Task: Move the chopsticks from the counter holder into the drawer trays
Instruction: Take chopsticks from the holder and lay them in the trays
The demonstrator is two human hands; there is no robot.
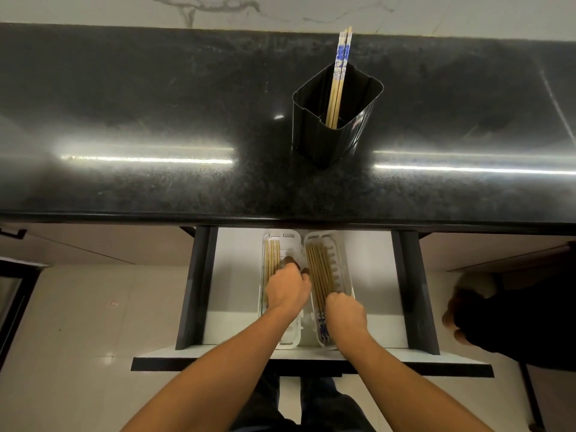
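Head view: the left hand [286,289] lies curled over the left tray [264,244] in the open drawer [367,269], fingers on its chopsticks [271,260]. The right hand [344,310], loosely fisted, rests on the chopsticks in the right tray [343,275]; whether either pinches anything is unclear. A few remaining chopsticks [338,85] stand in the black holder [324,145] on the counter [156,104], well apart from both hands.
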